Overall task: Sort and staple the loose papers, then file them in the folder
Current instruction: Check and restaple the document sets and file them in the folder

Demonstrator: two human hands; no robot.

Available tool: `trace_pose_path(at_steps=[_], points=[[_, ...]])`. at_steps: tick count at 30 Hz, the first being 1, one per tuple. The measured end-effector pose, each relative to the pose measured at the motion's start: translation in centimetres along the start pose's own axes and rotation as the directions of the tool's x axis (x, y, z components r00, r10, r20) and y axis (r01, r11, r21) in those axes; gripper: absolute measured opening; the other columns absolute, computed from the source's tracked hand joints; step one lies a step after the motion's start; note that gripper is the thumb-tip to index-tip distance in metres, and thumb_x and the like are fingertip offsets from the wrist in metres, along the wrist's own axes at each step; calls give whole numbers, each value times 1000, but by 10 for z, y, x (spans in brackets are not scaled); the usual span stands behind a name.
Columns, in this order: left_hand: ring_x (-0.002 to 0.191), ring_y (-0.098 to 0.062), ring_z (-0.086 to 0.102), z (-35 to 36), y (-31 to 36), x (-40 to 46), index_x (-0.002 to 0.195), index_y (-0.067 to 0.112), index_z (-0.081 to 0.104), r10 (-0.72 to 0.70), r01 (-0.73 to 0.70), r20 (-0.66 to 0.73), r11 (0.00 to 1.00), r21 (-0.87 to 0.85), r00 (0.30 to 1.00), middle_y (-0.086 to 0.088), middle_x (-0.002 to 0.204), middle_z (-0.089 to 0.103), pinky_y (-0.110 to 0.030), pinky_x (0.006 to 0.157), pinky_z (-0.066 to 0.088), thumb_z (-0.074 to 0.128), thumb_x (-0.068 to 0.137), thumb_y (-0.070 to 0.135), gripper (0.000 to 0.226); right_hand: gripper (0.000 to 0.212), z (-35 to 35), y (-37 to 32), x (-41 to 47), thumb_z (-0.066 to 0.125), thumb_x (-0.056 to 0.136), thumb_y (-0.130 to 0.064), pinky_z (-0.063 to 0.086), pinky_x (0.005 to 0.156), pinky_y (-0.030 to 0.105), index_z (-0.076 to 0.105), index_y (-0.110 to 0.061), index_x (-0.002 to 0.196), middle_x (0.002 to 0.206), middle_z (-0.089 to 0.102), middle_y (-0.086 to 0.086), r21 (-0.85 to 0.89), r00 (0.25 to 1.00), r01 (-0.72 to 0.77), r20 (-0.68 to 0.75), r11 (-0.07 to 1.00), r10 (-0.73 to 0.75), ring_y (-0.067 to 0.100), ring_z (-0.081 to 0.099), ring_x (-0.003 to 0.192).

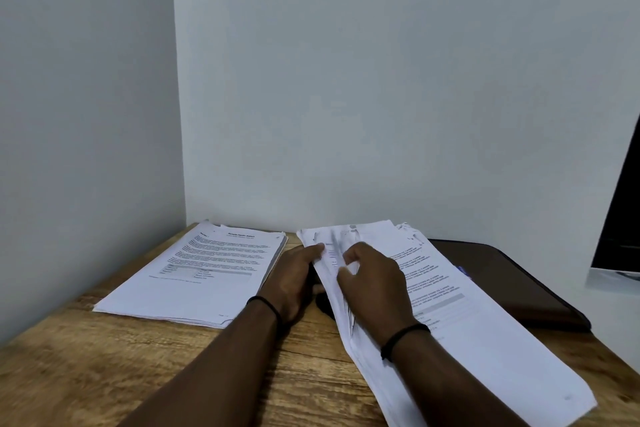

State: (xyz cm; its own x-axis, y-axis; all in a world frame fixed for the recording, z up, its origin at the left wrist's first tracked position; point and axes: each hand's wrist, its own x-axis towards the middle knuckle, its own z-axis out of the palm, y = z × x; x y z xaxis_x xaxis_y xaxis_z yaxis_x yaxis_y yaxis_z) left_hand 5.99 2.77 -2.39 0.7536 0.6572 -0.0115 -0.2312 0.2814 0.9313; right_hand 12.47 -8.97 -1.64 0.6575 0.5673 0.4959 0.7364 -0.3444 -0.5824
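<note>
Head view: wooden table (104, 367), loose paper pile (460, 319) right of centre, sorted stack (194, 274) left, dark folder (512, 281) far right. Left hand (294, 279) grips the pile's left edge; right hand (375, 282) pinches a blurred sheet (332, 253).

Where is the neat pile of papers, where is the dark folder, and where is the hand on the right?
neat pile of papers (207, 274), head view, on the middle of its top sheet.
dark folder (512, 284), head view, on its bare cover beside the loose papers.
right hand (375, 282), head view, on the back of the hand.
</note>
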Motion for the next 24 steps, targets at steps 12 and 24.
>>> trace_pose_path(at_steps=[12,24], points=[[61,-17,68,-1,-1,1,106,1,67,-14,14,-33,1000,-4,999,-8,80,75,-23,47,49,48,101,10,22,11,3,11,4,67,91,-16,37,63,11,61,-22,85,82,64,-14,220,993,-44,-96,974,67,3,58,79],[78,-25,71,-1,-1,0,119,3,66,36,-36,9,999,41,999,-18,104,74,-28,55,54,57,99,17,26,30,2,4,0,63,94,-31,45,89,25,64,-23,123,117,69,-5,-3,997,78,-12,997,-78,14,61,110]])
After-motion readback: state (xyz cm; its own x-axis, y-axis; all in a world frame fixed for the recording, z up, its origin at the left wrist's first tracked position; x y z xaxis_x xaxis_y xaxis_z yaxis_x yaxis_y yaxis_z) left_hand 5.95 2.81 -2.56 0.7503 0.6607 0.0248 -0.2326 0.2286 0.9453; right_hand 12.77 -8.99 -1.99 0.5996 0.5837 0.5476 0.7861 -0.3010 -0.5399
